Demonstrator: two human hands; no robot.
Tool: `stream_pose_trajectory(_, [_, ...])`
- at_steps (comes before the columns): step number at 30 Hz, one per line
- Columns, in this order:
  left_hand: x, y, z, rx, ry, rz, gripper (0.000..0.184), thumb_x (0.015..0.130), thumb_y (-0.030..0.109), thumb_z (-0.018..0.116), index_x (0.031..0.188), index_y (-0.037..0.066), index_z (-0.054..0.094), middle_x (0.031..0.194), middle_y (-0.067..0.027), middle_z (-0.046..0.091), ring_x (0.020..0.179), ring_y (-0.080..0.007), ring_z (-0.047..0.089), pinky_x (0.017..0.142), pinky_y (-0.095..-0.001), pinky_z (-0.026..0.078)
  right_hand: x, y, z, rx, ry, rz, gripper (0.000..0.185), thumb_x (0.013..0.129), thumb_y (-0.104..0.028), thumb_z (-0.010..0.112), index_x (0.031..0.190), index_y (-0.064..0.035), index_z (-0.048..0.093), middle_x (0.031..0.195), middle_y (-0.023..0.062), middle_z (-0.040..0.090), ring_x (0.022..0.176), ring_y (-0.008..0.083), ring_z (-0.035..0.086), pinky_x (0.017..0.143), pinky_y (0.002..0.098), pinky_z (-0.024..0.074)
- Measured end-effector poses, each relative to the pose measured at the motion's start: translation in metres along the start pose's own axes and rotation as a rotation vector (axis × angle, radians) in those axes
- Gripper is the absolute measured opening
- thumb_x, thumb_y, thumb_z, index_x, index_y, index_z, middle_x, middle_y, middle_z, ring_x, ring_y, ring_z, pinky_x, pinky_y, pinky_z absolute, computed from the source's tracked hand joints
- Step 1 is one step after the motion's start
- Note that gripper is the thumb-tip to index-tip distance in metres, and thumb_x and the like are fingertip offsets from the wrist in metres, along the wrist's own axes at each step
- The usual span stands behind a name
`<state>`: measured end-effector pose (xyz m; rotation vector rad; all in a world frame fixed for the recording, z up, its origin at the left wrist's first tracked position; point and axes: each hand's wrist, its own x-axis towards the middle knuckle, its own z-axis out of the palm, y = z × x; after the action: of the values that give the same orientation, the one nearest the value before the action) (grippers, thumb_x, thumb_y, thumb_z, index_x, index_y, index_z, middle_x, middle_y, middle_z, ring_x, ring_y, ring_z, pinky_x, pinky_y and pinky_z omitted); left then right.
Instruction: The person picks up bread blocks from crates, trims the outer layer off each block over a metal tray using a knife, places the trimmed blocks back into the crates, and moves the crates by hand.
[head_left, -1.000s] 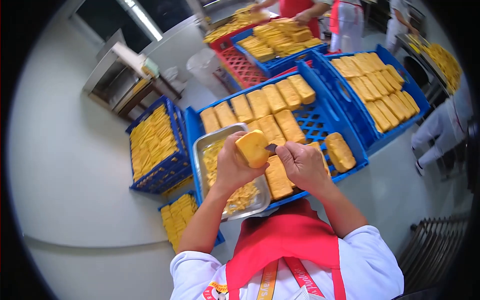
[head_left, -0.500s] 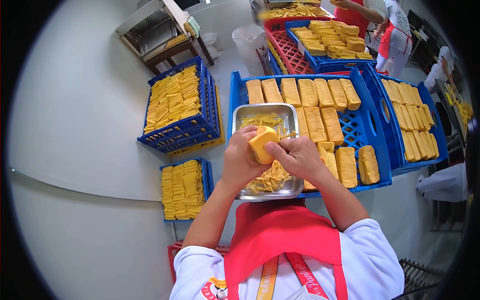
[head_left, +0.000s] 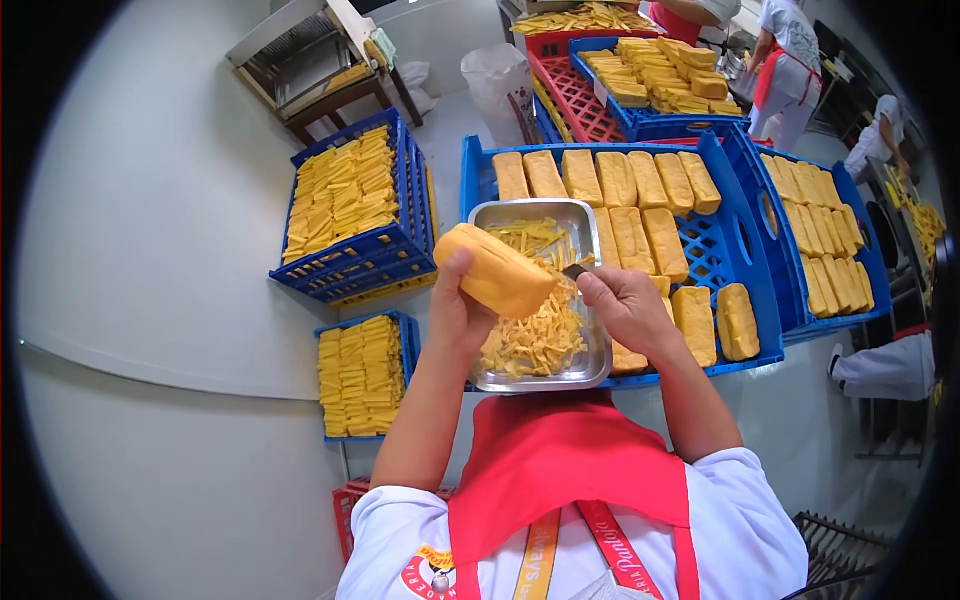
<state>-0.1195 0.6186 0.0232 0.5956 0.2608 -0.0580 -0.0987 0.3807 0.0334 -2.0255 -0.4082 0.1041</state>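
My left hand [head_left: 462, 305] grips a yellow-orange loaf-shaped block [head_left: 495, 272], tilted over the left side of a metal tray. Closed round a small dark-bladed knife [head_left: 574, 271], my right hand [head_left: 630, 308] is just right of the block, with the blade near its end but apart from it. The metal tray [head_left: 600, 345] holds thin yellow peelings [head_left: 545, 340]. It rests on the left part of a blue crate [head_left: 755, 300], where more whole blocks [head_left: 630, 240] lie in rows. The knife's handle is hidden in my fingers.
Blue crates [head_left: 385, 238] of yellow strips stand at the left, with a smaller one [head_left: 412, 345] below. Another blue crate [head_left: 868, 262] of blocks is at the right. Beyond are red and blue crates [head_left: 690, 128], a white bin [head_left: 497, 85] and people [head_left: 790, 60].
The view has swung right and down. The block has turned from end-on to lengthwise in my left hand, and my right hand with the knife has drawn away from it.
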Motion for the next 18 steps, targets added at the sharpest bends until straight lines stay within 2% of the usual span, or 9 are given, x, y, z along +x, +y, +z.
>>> stream_pose_trajectory(1, [0.004, -0.003, -0.002, -0.046, -0.009, -0.025, 0.058, 0.085, 0.043, 0.077, 0.129, 0.011, 0.058, 0.126, -0.0097, 0.066, 0.113, -0.0299, 0.066, 0.099, -0.0511, 0.054, -0.003, -0.006, -0.001, -0.024, -0.018, -0.017, 0.041, 0.098, -0.039, 0.059, 0.078, -0.0044, 0.066, 0.067, 0.0174, 0.061, 0.066, 0.0344, 0.063, 0.059, 0.0439, 0.0468])
stream_pose_trajectory(3, [0.001, -0.008, 0.002, -0.094, -0.033, -0.064, 0.055, 0.085, 0.043, 0.077, 0.127, 0.011, 0.06, 0.124, -0.0095, 0.067, 0.113, -0.0296, 0.066, 0.099, -0.0503, 0.054, -0.007, -0.016, 0.001, -0.048, -0.032, -0.035, 0.04, 0.099, -0.038, 0.059, 0.077, -0.0046, 0.065, 0.067, 0.0173, 0.061, 0.065, 0.0354, 0.063, 0.059, 0.0448, 0.0469])
stream_pose_trajectory(5, [-0.001, -0.012, 0.007, -0.141, -0.058, -0.113, 0.052, 0.086, 0.042, 0.077, 0.124, 0.012, 0.062, 0.121, -0.0093, 0.068, 0.113, -0.0293, 0.066, 0.099, -0.0495, 0.054, -0.011, -0.023, 0.007, -0.165, 0.048, -0.198, 0.04, 0.099, -0.036, 0.059, 0.074, -0.005, 0.061, 0.066, 0.016, 0.058, 0.064, 0.0367, 0.062, 0.057, 0.0465, 0.0465])
stream_pose_trajectory(6, [-0.002, -0.013, 0.008, -0.192, -0.083, -0.143, 0.049, 0.086, 0.042, 0.076, 0.123, 0.012, 0.062, 0.121, -0.0094, 0.068, 0.112, -0.0292, 0.066, 0.098, -0.0489, 0.054, -0.011, -0.023, 0.009, -0.167, 0.052, -0.194, 0.04, 0.099, -0.036, 0.059, 0.074, -0.005, 0.061, 0.066, 0.016, 0.058, 0.064, 0.0367, 0.062, 0.057, 0.0465, 0.0465])
stream_pose_trajectory(8, [-0.003, -0.016, 0.01, -0.242, -0.109, -0.178, 0.047, 0.086, 0.041, 0.076, 0.122, 0.012, 0.063, 0.12, -0.0095, 0.069, 0.112, -0.0291, 0.067, 0.098, -0.0484, 0.054, -0.009, -0.021, 0.012, -0.268, 0.158, -0.32, 0.04, 0.099, -0.036, 0.058, 0.073, -0.006, 0.058, 0.065, 0.0148, 0.057, 0.062, 0.0372, 0.061, 0.056, 0.0475, 0.0463])
stream_pose_trajectory(15, [-0.01, -0.021, 0.014, -0.252, -0.106, -0.135, 0.045, 0.087, 0.041, 0.074, 0.12, 0.011, 0.063, 0.117, -0.0094, 0.07, 0.11, -0.0276, 0.067, 0.097, -0.0464, 0.055, -0.012, -0.024, 0.015, -0.336, 0.21, -0.313, 0.041, 0.099, -0.037, 0.058, 0.072, -0.0062, 0.058, 0.066, 0.0141, 0.057, 0.06, 0.0366, 0.061, 0.055, 0.0477, 0.0459])
stream_pose_trajectory(17, [-0.01, -0.023, 0.011, -0.258, -0.108, -0.136, 0.045, 0.088, 0.041, 0.074, 0.12, 0.011, 0.063, 0.117, -0.0094, 0.07, 0.109, -0.0273, 0.068, 0.096, -0.0459, 0.056, -0.011, -0.023, 0.014, -0.314, 0.165, -0.339, 0.043, 0.098, -0.039, 0.059, 0.071, -0.0063, 0.058, 0.065, 0.0135, 0.058, 0.06, 0.0356, 0.062, 0.054, 0.0482, 0.0457])
stream_pose_trajectory(18, [-0.009, -0.024, 0.009, -0.23, -0.095, -0.141, 0.051, 0.087, 0.044, 0.073, 0.123, 0.011, 0.06, 0.119, -0.01, 0.067, 0.111, -0.0285, 0.066, 0.098, -0.047, 0.054, -0.01, -0.022, 0.014, -0.314, 0.166, -0.338, 0.043, 0.098, -0.039, 0.059, 0.071, -0.0063, 0.058, 0.065, 0.0135, 0.058, 0.06, 0.0356, 0.062, 0.054, 0.0482, 0.0457])
